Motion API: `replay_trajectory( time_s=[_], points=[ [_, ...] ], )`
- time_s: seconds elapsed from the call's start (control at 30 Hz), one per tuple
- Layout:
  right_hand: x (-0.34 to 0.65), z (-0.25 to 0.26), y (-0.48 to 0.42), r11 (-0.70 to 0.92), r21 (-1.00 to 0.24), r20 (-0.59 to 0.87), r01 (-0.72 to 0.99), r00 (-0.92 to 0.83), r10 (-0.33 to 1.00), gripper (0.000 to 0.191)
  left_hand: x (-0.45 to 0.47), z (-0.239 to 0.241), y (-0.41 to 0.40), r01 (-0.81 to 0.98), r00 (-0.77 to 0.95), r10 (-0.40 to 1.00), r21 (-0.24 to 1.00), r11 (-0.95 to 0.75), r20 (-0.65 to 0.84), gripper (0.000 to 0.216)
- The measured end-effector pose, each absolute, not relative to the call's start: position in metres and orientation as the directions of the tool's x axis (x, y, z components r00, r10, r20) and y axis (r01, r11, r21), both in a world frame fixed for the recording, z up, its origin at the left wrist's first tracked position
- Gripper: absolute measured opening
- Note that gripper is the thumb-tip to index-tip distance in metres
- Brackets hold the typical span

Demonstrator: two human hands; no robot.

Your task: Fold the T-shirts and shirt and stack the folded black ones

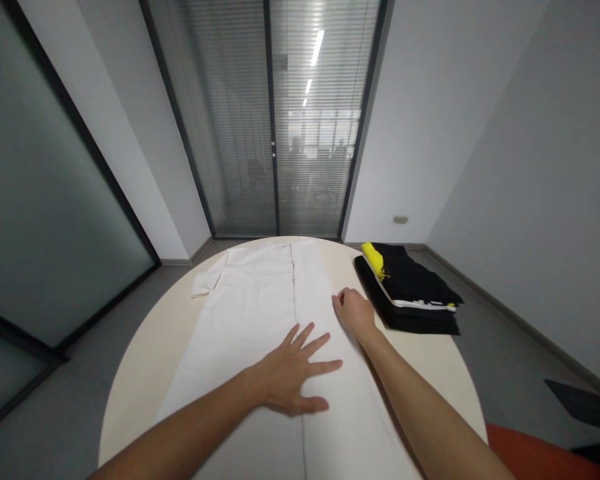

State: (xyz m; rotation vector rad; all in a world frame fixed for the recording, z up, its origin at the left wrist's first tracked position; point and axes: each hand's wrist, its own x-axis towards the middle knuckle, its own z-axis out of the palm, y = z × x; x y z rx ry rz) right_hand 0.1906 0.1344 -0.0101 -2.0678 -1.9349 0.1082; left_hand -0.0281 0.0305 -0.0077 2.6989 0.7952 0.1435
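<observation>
White garment (260,300) flat on tabletop (145,360).
Left hand (293,377) open, splayed mid-garment; right hand (355,313) curled at the garment's right edge, grip unclear.

The bare left forearm comes in from the lower left and angles up to the right. The left hand (291,375) lies flat, palm down, its fingers (324,366) spread wide and pointing right. The bare right forearm comes in from the lower right and reaches farther forward. The right hand (355,312) is loosely curled, knuckles up, with its fingertips tucked under and hidden.
</observation>
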Motion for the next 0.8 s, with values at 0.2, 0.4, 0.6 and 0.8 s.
replay_trajectory(
  time_s=[0.2,0.4,0.6,0.8],
  points=[
    [0.193,-0.007,0.134,-0.083,-0.224,0.112,0.971,0.110,0.988,0.029,-0.026,-0.006,0.030,0.498,0.845,0.534,0.346,-0.795,0.011,0.078],
    [0.210,-0.001,0.123,-0.167,-0.166,0.058,0.972,0.179,0.982,0.031,-0.007,-0.007,0.028,0.458,0.870,0.494,0.368,-0.809,0.002,0.079],
    [0.212,0.004,0.113,-0.292,-0.046,0.020,0.955,0.293,0.956,0.036,0.012,-0.011,0.023,0.426,0.886,0.464,0.367,-0.827,0.017,0.081],
    [0.200,0.000,0.112,-0.108,0.087,0.185,0.990,0.090,0.979,0.040,0.016,-0.013,0.017,0.430,0.880,0.474,0.374,-0.821,0.028,0.080]
  ],
)
